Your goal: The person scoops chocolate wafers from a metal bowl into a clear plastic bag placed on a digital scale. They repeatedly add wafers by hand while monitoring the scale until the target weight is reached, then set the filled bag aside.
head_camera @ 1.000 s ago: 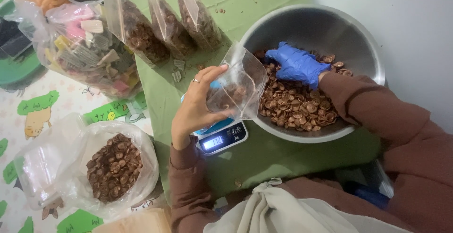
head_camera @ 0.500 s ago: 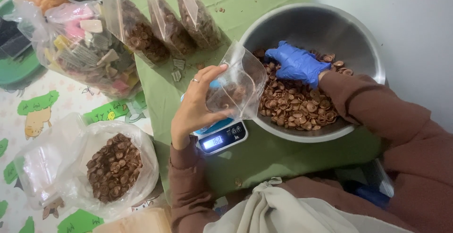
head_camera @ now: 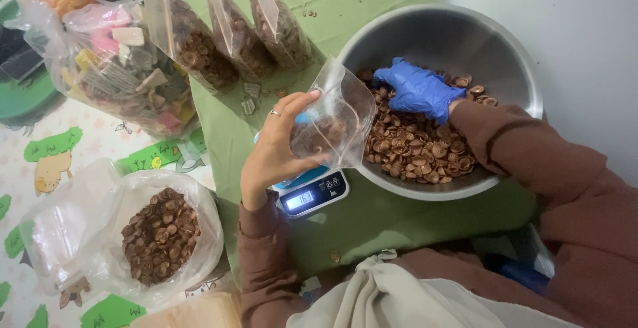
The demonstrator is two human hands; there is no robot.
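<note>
Two hands work at the middle of the frame: the bare left hand (head_camera: 276, 152) has its grip clamped on a clear bag (head_camera: 332, 120) held open above a small scale (head_camera: 311, 192), while the blue-gloved right hand (head_camera: 417, 89) closes on brown pieces (head_camera: 425, 148) in the steel bowl (head_camera: 465, 32) on the green counter (head_camera: 372, 218).

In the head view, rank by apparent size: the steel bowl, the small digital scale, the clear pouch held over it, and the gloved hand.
1. steel bowl, clearly largest.
2. clear pouch, held by the left hand.
3. gloved right hand and digital scale: they look alike, and the pouch hides part of the scale, so unranked.
</note>
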